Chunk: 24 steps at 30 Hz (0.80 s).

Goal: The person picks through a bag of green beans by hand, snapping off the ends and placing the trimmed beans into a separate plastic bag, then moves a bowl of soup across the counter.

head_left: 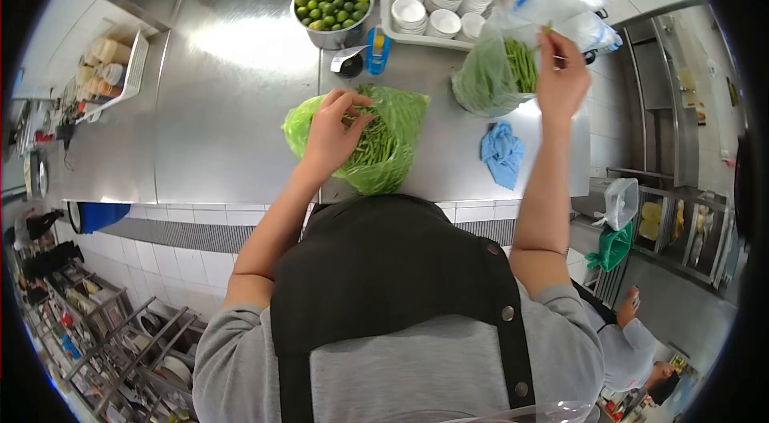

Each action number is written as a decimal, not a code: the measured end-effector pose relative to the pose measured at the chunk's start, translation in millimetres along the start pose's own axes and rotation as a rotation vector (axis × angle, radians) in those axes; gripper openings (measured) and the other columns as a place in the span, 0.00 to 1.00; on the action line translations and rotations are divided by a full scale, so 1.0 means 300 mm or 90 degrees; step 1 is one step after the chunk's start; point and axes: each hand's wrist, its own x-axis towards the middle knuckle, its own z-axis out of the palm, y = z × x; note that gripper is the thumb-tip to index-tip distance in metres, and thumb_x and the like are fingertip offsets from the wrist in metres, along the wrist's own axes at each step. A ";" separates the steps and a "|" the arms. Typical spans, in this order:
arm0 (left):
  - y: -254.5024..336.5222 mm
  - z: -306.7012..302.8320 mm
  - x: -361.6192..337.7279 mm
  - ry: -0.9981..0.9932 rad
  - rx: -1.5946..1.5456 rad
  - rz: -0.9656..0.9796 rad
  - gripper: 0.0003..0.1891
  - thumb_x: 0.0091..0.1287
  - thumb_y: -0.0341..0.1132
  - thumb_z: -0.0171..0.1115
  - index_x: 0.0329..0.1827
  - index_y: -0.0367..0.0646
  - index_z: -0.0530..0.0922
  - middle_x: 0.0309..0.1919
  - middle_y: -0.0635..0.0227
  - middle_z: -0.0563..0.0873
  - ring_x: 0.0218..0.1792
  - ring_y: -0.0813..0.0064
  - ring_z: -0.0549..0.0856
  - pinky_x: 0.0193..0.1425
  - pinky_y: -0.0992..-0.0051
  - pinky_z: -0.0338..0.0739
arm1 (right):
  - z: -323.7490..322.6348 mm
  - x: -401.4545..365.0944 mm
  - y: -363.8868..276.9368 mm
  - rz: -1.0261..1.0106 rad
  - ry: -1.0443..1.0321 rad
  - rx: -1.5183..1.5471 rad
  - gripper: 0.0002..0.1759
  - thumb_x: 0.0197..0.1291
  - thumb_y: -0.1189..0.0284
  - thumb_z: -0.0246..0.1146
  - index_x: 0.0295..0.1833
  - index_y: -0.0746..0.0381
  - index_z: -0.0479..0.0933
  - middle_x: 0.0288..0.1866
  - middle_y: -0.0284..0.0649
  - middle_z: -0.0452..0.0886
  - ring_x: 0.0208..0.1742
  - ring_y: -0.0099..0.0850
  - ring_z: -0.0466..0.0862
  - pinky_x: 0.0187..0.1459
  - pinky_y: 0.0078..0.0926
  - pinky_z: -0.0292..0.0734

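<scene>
My left hand [330, 133] is over a green plastic bag [410, 112] that lies open on the steel counter. Its fingers are curved, with a gap between thumb and forefinger, and nothing shows in them. Many thin green beans [373, 144] fill the bag just beside the fingertips. Raised at the right, my right hand [563, 74] pinches a green bean, of which only a small tip [549, 24] shows. Close to that hand stands a second, clearer plastic bag [483, 78], holding longer green beans [521, 64].
Behind the bags are a steel pot [335, 40] of limes, a blue tape dispenser [378, 52] and a tray [388, 6] of stacked white bowls. A blue cloth [502, 155] lies near the counter's front edge. Another person [629, 351] is at the lower right.
</scene>
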 end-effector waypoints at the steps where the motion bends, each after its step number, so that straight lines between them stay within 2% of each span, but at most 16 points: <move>1: -0.058 -0.030 -0.007 -0.028 0.037 -0.025 0.11 0.62 0.21 0.70 0.46 0.40 0.85 0.47 0.65 0.85 0.37 0.74 0.86 0.40 0.76 0.80 | -0.020 0.026 0.043 -0.011 -0.027 -0.049 0.12 0.66 0.71 0.69 0.51 0.65 0.85 0.40 0.41 0.87 0.38 0.31 0.86 0.40 0.28 0.80; 4: -0.209 -0.116 -0.033 0.054 0.094 -0.082 0.08 0.61 0.22 0.70 0.43 0.39 0.86 0.42 0.64 0.86 0.38 0.73 0.88 0.39 0.73 0.81 | -0.029 0.001 0.053 -0.022 -0.082 -0.148 0.12 0.66 0.72 0.68 0.52 0.66 0.84 0.43 0.43 0.86 0.37 0.32 0.85 0.39 0.27 0.80; 5: -0.255 -0.142 -0.043 0.087 0.096 -0.104 0.08 0.60 0.22 0.71 0.42 0.38 0.86 0.39 0.63 0.87 0.38 0.73 0.88 0.38 0.73 0.81 | -0.016 -0.025 0.037 -0.022 -0.091 -0.090 0.12 0.66 0.72 0.68 0.52 0.65 0.84 0.43 0.43 0.86 0.37 0.32 0.86 0.40 0.28 0.81; 7: -0.366 -0.226 -0.079 0.037 0.198 -0.147 0.08 0.58 0.24 0.74 0.40 0.37 0.85 0.35 0.61 0.87 0.37 0.69 0.88 0.38 0.71 0.81 | 0.041 -0.134 -0.039 -0.018 -0.107 0.025 0.12 0.66 0.73 0.68 0.53 0.64 0.84 0.44 0.44 0.86 0.37 0.33 0.86 0.40 0.28 0.81; 8: -0.398 -0.260 -0.091 0.010 0.249 -0.167 0.08 0.57 0.24 0.75 0.38 0.37 0.85 0.33 0.59 0.87 0.36 0.67 0.88 0.38 0.70 0.81 | 0.074 -0.202 -0.092 -0.025 -0.171 0.048 0.12 0.65 0.74 0.67 0.53 0.64 0.84 0.44 0.45 0.85 0.38 0.36 0.86 0.42 0.31 0.81; 11: -0.327 -0.342 -0.153 -0.340 0.425 -0.322 0.11 0.52 0.27 0.79 0.34 0.36 0.83 0.28 0.56 0.87 0.33 0.61 0.88 0.37 0.66 0.82 | 0.236 -0.442 -0.121 -0.105 -0.382 0.119 0.12 0.61 0.78 0.65 0.50 0.63 0.83 0.44 0.48 0.83 0.44 0.47 0.84 0.49 0.39 0.79; 13: -0.390 -0.321 -0.263 -0.276 0.425 -0.213 0.13 0.50 0.28 0.81 0.32 0.35 0.83 0.28 0.55 0.88 0.31 0.60 0.88 0.37 0.65 0.82 | 0.316 -0.558 -0.138 -0.043 -0.626 0.115 0.09 0.58 0.83 0.64 0.45 0.66 0.82 0.40 0.48 0.81 0.43 0.47 0.83 0.47 0.38 0.78; 14: -0.434 -0.305 -0.312 -0.244 0.424 -0.159 0.13 0.50 0.29 0.81 0.31 0.35 0.82 0.28 0.54 0.88 0.31 0.59 0.89 0.37 0.64 0.82 | 0.351 -0.614 -0.103 -0.042 -0.642 0.069 0.09 0.57 0.83 0.64 0.45 0.66 0.82 0.41 0.48 0.80 0.45 0.48 0.83 0.48 0.40 0.78; 16: -0.490 -0.274 -0.368 -0.221 0.360 -0.182 0.14 0.49 0.29 0.82 0.31 0.35 0.83 0.28 0.54 0.89 0.31 0.59 0.89 0.38 0.65 0.83 | 0.407 -0.688 -0.061 -0.044 -0.677 -0.026 0.10 0.57 0.84 0.62 0.45 0.66 0.81 0.43 0.48 0.80 0.47 0.50 0.83 0.49 0.42 0.79; 19: -0.528 -0.255 -0.405 -0.195 0.285 -0.234 0.10 0.52 0.28 0.79 0.32 0.36 0.84 0.29 0.54 0.90 0.31 0.60 0.90 0.40 0.66 0.84 | 0.423 -0.714 -0.062 0.002 -0.631 -0.064 0.12 0.56 0.85 0.57 0.44 0.64 0.81 0.47 0.48 0.78 0.52 0.51 0.82 0.51 0.45 0.79; 24: -0.510 -0.243 -0.441 -0.157 0.208 -0.258 0.07 0.53 0.26 0.73 0.34 0.36 0.84 0.29 0.56 0.90 0.32 0.64 0.90 0.41 0.68 0.84 | 0.432 -0.695 -0.056 -0.083 -0.664 -0.039 0.10 0.56 0.85 0.59 0.42 0.63 0.80 0.47 0.45 0.76 0.50 0.50 0.81 0.49 0.45 0.78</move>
